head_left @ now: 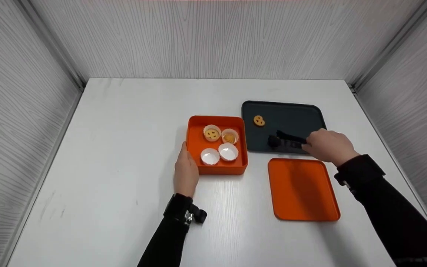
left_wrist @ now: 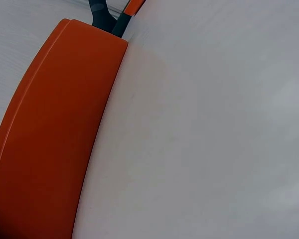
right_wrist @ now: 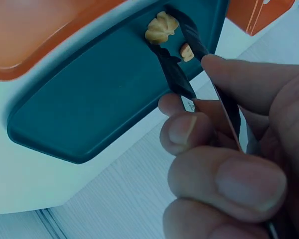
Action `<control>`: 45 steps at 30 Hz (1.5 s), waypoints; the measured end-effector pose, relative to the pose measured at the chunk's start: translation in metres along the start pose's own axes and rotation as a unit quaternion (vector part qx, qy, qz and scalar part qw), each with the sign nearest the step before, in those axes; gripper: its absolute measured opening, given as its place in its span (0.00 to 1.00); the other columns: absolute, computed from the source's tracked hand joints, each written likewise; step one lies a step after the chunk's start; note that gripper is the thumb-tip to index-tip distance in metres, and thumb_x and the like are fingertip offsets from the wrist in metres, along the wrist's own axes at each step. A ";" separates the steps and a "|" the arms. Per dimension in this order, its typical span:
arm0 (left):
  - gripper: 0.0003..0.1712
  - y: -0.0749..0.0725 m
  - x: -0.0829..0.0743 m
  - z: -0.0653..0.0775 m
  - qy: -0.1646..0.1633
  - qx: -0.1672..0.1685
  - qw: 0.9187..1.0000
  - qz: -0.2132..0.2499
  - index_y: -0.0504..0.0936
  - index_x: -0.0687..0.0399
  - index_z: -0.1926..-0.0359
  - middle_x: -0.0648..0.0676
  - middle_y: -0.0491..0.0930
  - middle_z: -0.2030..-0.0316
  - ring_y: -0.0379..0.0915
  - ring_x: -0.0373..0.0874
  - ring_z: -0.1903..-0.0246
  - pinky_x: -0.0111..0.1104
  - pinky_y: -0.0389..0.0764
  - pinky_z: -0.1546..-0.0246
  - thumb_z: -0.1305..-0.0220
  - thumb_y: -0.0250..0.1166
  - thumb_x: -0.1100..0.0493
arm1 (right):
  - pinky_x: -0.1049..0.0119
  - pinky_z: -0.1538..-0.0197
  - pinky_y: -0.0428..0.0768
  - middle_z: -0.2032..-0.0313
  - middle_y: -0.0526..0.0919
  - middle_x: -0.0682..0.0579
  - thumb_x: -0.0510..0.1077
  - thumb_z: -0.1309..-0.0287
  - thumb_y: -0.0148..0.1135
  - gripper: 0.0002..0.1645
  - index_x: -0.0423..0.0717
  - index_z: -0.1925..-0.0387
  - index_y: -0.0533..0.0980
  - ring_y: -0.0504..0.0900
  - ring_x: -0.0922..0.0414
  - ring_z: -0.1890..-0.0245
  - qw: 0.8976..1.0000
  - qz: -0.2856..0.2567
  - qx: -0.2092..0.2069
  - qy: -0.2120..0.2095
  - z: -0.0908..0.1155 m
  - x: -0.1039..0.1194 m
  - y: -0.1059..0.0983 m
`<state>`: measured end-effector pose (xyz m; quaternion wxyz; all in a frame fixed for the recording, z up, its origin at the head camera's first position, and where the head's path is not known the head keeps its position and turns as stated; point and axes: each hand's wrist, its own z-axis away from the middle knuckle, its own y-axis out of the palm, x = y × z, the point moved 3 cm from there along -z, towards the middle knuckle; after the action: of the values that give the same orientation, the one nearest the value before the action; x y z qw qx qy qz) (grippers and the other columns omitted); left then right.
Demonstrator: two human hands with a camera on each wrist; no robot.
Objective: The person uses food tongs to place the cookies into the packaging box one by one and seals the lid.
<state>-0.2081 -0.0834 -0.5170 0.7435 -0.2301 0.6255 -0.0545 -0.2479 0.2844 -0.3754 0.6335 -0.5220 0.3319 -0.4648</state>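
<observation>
My left hand lies along the left wall of a square orange box, fingers fairly straight against it; the left wrist view shows no fingers. Inside the box sit several white paper cups: one with a pretzel-shaped cookie, one with a golden cookie, and two empty cups. My right hand grips black tongs over a dark tray. The tong tips stand either side of a ridged, shell-like cookie; whether they squeeze it, I cannot tell. Another pretzel-shaped cookie lies on the tray's left part.
A flat orange square tray or lid lies in front of the dark tray, under my right forearm. The box's right wall stands close beside the dark tray. Pale wood-grain panels enclose the white table at the back and sides.
</observation>
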 end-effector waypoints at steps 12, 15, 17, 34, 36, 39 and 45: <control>0.30 0.001 0.000 0.000 -0.002 0.000 1.000 -0.004 0.52 0.56 0.19 0.55 0.59 0.22 0.55 0.47 0.24 0.43 0.59 0.24 0.16 0.40 0.57 | 0.61 0.75 0.66 0.83 0.69 0.52 0.45 0.30 0.61 0.16 0.46 0.76 0.78 0.69 0.54 0.80 0.999 0.003 -0.038 -0.007 0.008 -0.007 0.008; 0.31 0.001 0.000 0.000 -0.003 0.004 1.000 -0.005 0.51 0.56 0.19 0.55 0.59 0.22 0.55 0.48 0.23 0.43 0.59 0.24 0.16 0.40 0.56 | 0.61 0.75 0.65 0.83 0.69 0.52 0.45 0.29 0.60 0.15 0.46 0.74 0.78 0.69 0.54 0.80 0.999 -0.004 -0.046 -0.008 0.012 -0.006 0.005; 0.31 0.001 0.000 -0.001 -0.002 0.004 1.000 -0.004 0.51 0.56 0.19 0.55 0.59 0.22 0.55 0.48 0.23 0.44 0.59 0.24 0.16 0.40 0.56 | 0.61 0.74 0.65 0.83 0.68 0.53 0.45 0.28 0.60 0.15 0.46 0.74 0.78 0.69 0.55 0.80 0.998 -0.006 -0.055 -0.012 0.015 -0.004 0.002; 0.30 0.000 0.000 0.000 0.017 -0.010 1.000 -0.004 0.54 0.59 0.20 0.57 0.60 0.23 0.56 0.49 0.24 0.44 0.60 0.24 0.17 0.42 0.59 | 0.63 0.76 0.68 0.82 0.72 0.55 0.43 0.29 0.62 0.08 0.42 0.63 0.81 0.71 0.57 0.80 0.991 -0.015 -0.118 -0.065 0.027 0.040 -0.019; 0.30 0.000 0.000 0.001 0.016 -0.010 1.000 -0.004 0.54 0.59 0.20 0.57 0.60 0.23 0.56 0.49 0.24 0.44 0.61 0.24 0.17 0.42 0.58 | 0.61 0.74 0.74 0.78 0.79 0.53 0.43 0.30 0.63 0.10 0.40 0.56 0.83 0.76 0.56 0.77 0.990 -0.019 -0.120 -0.072 0.028 0.048 -0.020; 0.30 0.000 -0.001 0.001 0.010 -0.007 1.000 0.000 0.53 0.57 0.19 0.56 0.60 0.23 0.56 0.48 0.24 0.43 0.60 0.24 0.17 0.41 0.58 | 0.59 0.71 0.80 0.69 0.86 0.48 0.44 0.30 0.63 0.15 0.39 0.49 0.84 0.81 0.53 0.72 0.990 -0.026 -0.118 -0.078 0.028 0.059 -0.020; 0.30 0.001 -0.002 0.000 0.007 -0.004 1.000 0.008 0.53 0.58 0.19 0.56 0.59 0.22 0.55 0.48 0.23 0.43 0.59 0.24 0.17 0.40 0.57 | 0.63 0.70 0.80 0.65 0.88 0.46 0.44 0.31 0.65 0.17 0.40 0.47 0.84 0.81 0.56 0.73 0.989 -0.040 -0.107 -0.090 0.022 0.074 -0.013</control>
<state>-0.2083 -0.0817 -0.5160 0.7388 -0.2273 0.6327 -0.0474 -0.2055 0.2227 -0.3529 0.5818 -0.6395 0.3005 -0.4028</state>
